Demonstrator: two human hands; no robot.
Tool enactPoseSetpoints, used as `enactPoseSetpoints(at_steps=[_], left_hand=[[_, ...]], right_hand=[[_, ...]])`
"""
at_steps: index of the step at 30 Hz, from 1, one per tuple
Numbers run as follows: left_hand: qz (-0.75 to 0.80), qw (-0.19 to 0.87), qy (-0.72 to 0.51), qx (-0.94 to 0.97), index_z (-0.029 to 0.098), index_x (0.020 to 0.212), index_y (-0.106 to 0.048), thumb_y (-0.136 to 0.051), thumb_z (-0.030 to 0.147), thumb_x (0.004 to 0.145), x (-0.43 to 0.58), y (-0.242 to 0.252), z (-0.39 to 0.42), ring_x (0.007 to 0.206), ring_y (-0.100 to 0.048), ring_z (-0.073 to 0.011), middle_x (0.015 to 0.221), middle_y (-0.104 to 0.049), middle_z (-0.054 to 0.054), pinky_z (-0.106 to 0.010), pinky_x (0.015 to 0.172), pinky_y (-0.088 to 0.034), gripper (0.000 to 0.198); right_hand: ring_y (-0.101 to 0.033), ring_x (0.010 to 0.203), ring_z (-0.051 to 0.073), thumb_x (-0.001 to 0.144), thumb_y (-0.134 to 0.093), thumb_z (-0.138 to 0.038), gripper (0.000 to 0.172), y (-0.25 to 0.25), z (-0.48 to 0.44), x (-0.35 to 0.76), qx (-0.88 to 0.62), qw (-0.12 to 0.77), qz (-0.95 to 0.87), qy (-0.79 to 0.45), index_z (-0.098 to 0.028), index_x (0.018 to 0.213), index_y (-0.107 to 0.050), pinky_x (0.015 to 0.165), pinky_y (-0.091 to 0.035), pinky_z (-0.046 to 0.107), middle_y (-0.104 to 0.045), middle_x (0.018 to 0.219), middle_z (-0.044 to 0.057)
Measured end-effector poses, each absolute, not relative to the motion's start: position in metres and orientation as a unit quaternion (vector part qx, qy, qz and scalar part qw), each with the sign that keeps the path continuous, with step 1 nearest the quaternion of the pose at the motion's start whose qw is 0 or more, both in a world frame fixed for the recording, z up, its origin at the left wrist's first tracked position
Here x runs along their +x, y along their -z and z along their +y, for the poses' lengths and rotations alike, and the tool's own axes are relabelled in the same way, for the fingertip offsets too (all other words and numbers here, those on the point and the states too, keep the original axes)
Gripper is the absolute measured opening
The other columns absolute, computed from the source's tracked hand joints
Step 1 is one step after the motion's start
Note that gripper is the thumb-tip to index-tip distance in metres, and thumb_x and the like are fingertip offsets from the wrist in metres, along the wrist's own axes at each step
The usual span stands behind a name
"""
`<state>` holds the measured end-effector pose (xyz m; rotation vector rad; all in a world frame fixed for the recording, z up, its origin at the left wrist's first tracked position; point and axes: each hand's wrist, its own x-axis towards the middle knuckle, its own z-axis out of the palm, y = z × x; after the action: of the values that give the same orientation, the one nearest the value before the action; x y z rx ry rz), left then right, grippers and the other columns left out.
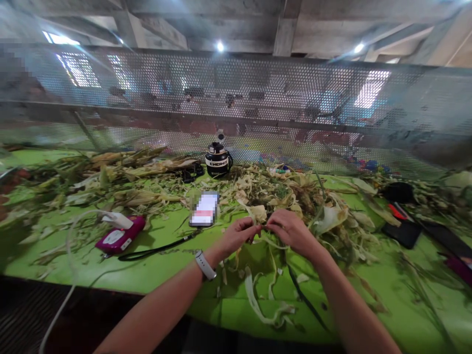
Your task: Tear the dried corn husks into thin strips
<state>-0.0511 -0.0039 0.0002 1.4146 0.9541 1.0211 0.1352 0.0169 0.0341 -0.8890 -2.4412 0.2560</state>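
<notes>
Over the green table, my left hand (244, 232) and my right hand (287, 228) meet almost fingertip to fingertip. Both are closed in a pinch around something thin and small, whose kind I cannot make out. Just below them hangs a pale, curling plant strip (273, 243); whether it is held is unclear. More dry, husk-like strips (254, 300) lie on the table beneath my forearms. Behind my right hand rises a heap of dried leaves and husk-like shreds (295, 191). A white band sits on my left wrist.
Left of my hands lies a lit phone (205, 209) with a black strap (158, 250). A purple power socket (121, 236) has a white plug and cable. Farther back stand a black bottle (217, 160) and a perforated metal screen (236, 108). Dark flat items (401, 231) lie right.
</notes>
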Motion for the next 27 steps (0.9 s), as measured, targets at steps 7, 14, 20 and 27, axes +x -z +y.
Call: enactPoseSetpoints(at_steps=[7,14,20,27], left_hand=[[0.401,0.545,-0.468,0.568,0.015,0.07,-0.055,-0.065,0.051,0.068,-0.05,-0.001,-0.001,0.054,-0.046,-0.0088,0.059,-0.052,0.003,-0.022,0.053,-0.037,0.038],[0.396,0.552,-0.49,0.547,0.015,0.073,-0.055,-0.064,0.05,0.071,-0.051,-0.004,-0.002,0.057,-0.047,-0.0087,0.062,-0.054,0.003,-0.022,0.055,-0.037,0.036],[0.414,0.572,-0.51,0.491,0.015,0.066,-0.052,-0.065,0.049,0.071,-0.053,-0.006,0.0,0.051,-0.044,-0.0065,0.057,-0.055,0.003,-0.02,0.053,-0.035,0.037],[0.416,0.582,-0.508,0.48,0.015,0.065,-0.054,-0.07,0.05,0.064,-0.049,-0.009,-0.003,0.051,-0.047,-0.0072,0.056,-0.057,0.003,-0.021,0.052,-0.036,0.039]], right_hand=[[-0.053,0.089,0.02,0.089,-0.048,-0.03,0.017,-0.037,0.013,0.137,-0.373,0.407,-0.832,-0.06,-0.019,0.086,-0.061,0.079,-0.04,0.033,-0.062,0.089,0.008],[-0.05,0.063,0.014,0.09,-0.043,-0.037,0.032,-0.036,0.006,0.131,-0.39,0.264,-0.86,-0.196,-0.019,0.068,-0.056,0.059,-0.036,0.025,-0.056,0.065,0.001],[-0.046,0.057,0.012,0.088,-0.044,-0.036,0.028,-0.028,0.009,0.127,-0.404,0.252,-0.845,-0.242,-0.019,0.067,-0.051,0.054,-0.033,0.023,-0.051,0.06,-0.002],[-0.045,0.056,0.011,0.088,-0.041,-0.044,0.033,-0.029,0.008,0.123,-0.412,0.242,-0.807,-0.347,-0.018,0.07,-0.05,0.054,-0.034,0.022,-0.053,0.061,-0.002]])
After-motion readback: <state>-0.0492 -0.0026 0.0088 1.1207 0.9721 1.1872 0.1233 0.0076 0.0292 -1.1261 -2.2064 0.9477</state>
